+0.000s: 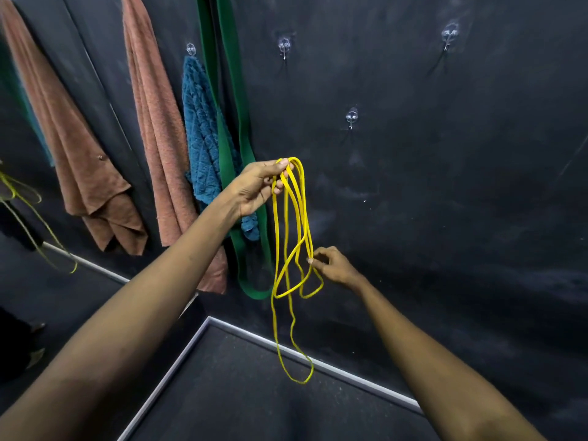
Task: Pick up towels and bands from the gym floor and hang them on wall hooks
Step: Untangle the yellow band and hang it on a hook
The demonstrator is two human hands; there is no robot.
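Hanging vertically: looped yellow resistance band (pixel 300 243), top pinched by left hand (pixel 254 189); right hand (pixel 334 265) pinches a lower strand. Nearest bare wall hook (pixel 351 117): up-right of left hand.

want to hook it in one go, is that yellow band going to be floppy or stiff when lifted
Probably very floppy: the yellow band droops in long uneven loops from the left hand. Likely light, since a fingertip pinch carries it. It may tangle, as strands cross near the right hand.
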